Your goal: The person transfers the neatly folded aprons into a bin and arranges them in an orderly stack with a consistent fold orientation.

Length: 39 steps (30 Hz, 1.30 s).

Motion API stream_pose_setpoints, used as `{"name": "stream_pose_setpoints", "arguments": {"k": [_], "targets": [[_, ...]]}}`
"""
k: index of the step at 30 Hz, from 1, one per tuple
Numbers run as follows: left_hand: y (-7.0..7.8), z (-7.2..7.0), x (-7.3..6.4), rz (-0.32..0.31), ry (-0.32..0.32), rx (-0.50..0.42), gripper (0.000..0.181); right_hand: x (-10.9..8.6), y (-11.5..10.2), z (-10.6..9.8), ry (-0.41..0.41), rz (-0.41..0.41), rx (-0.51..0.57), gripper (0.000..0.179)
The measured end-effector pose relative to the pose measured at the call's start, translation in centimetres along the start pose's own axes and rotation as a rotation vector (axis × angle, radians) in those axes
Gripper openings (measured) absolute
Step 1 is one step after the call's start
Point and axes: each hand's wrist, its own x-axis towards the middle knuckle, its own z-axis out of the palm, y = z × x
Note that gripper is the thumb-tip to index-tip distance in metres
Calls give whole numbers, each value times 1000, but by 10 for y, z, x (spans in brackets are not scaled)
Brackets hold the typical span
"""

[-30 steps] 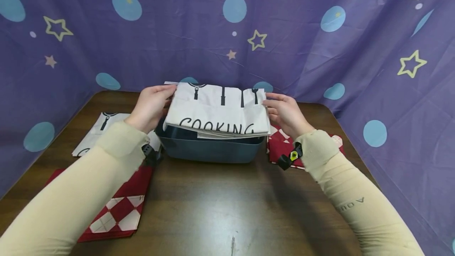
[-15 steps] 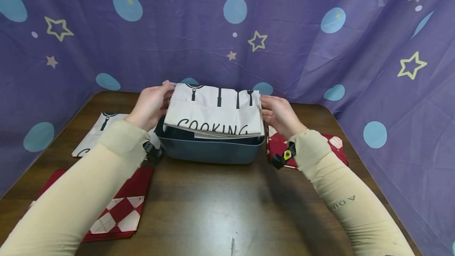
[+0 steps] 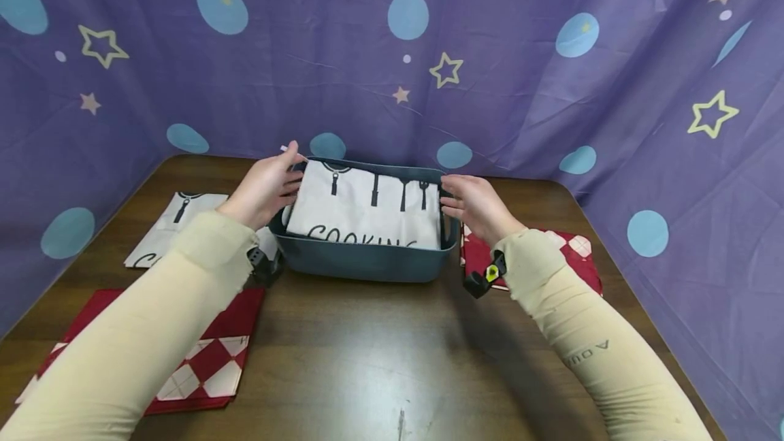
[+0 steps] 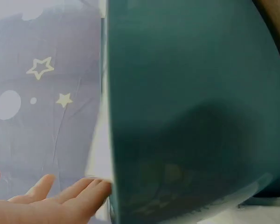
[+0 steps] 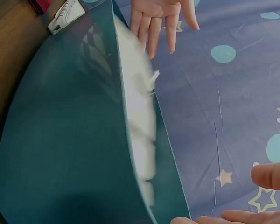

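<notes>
A folded white cloth printed with dark utensils and the word "COOKING" lies inside a dark teal bin in the head view. My left hand is at the bin's left end, fingers extended toward the cloth's edge. At the opposite end my right hand has its fingers straight beside the rim. Neither hand grips the cloth. In the right wrist view the cloth shows blurred below the rim, and both palms look spread. Fingertips of the left hand meet the rim in the left wrist view.
Another white printed cloth lies left of the bin. A red-and-white checked folded cloth sits at front left, partly under the left sleeve. More red checked cloth lies at right. A purple curtain hangs behind the wooden table.
The folded white cloth has gone down from above the rim into the bin. My right hand has moved left and slightly down, and both hands have let go of the cloth.
</notes>
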Motion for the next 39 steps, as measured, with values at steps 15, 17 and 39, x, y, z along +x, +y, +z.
{"name": "stream_pose_setpoints", "arguments": {"k": [15,17,39], "targets": [[-4,-9,-6,24,-47,1,80,-5,2,1,5,-43,50,53],[-4,-10,-7,31,-48,10,80,-6,1,2,1,-42,52,52],[4,-18,-44,134,-46,114,82,-29,-5,16,-97,-103,30,49]]}}
